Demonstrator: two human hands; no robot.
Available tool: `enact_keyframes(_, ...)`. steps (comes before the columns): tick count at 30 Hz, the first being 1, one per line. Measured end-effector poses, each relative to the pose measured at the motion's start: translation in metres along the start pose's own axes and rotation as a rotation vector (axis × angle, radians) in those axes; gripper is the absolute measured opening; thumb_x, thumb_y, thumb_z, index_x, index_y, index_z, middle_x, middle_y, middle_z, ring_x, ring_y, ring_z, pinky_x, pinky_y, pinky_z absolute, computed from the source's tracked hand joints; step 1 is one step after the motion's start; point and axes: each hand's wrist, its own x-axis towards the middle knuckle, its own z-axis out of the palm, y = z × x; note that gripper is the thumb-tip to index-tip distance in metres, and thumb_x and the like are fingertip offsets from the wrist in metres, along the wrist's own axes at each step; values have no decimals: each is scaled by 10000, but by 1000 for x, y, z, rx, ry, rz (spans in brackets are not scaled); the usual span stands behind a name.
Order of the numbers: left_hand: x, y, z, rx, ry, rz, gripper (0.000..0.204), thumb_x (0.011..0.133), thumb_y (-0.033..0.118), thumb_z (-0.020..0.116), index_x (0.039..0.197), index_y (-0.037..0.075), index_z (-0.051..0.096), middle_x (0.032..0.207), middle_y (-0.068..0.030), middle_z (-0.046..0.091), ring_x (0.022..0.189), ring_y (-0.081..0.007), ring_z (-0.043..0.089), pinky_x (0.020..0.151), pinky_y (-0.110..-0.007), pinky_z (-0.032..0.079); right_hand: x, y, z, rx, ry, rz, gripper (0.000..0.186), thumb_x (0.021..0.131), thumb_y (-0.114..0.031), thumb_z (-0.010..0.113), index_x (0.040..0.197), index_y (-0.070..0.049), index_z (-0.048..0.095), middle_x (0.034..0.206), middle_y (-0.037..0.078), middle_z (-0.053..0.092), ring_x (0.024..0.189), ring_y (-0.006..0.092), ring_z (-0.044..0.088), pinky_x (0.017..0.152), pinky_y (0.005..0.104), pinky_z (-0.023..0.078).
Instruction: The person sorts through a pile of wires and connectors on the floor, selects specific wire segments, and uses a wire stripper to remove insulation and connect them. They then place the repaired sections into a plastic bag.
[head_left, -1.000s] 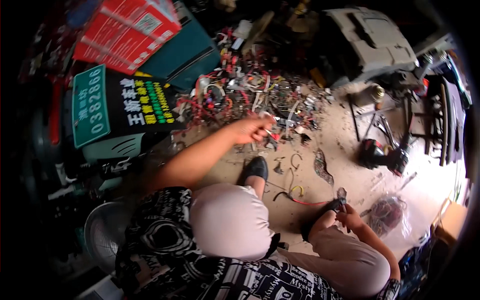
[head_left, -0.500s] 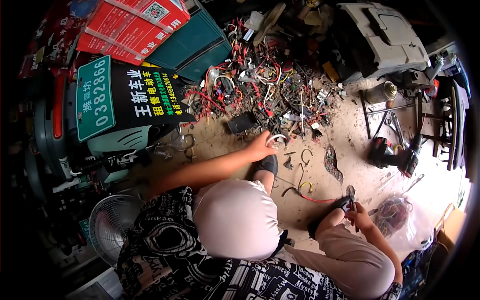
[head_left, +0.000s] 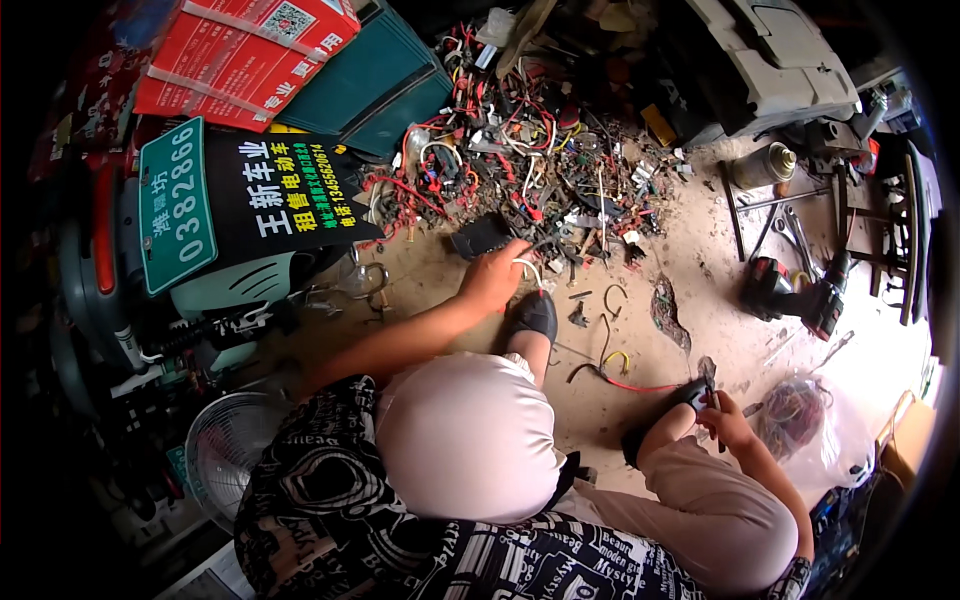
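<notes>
My left hand (head_left: 494, 277) is closed on a white wire (head_left: 534, 268) beside the near edge of a big heap of cut wires and connectors (head_left: 520, 160). From the fingers the wire curves down toward my shoe (head_left: 534, 314). On the right, near my other foot, my right hand (head_left: 730, 424) grips a dark hand tool (head_left: 711, 398) that looks like pliers; its jaws are too small to make out. On the floor between my feet lie a red wire (head_left: 640, 387), a yellow-and-dark wire piece (head_left: 617, 361) and a dark loop of wire (head_left: 614, 300).
At the left stands an electric scooter with a green plate (head_left: 172, 205), near a red box (head_left: 245, 60) and a wire-cage fan (head_left: 232, 450). To the right lie a cordless drill (head_left: 800, 300), a spray can (head_left: 765, 166), wrenches (head_left: 795, 235) and a clear bag of wires (head_left: 795, 420).
My left hand has drawn slightly left, and the white wire now hangs down instead of curling to the right. My right hand still holds the tool. The view has shifted slightly.
</notes>
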Motion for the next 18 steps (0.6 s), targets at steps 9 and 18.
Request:
enact_keyframes(9,4,-69,-20,307,-91,-339,227,922,256,572,1086,100,573,764,-214,637,749,-444,604,653,-538,464,-4,0,-1,2,19,-4,311,812,-115,593,1111,-55,534,830,61,611,702,136,549,518,270,420)
enact_keyframes(18,-19,-97,-23,-153,121,-216,259,983,284,515,1001,50,625,736,-97,653,669,-268,639,627,-387,499,0,4,1,78,24,-46,252,804,-96,594,1048,-48,549,793,54,595,669,135,532,509,263,411)
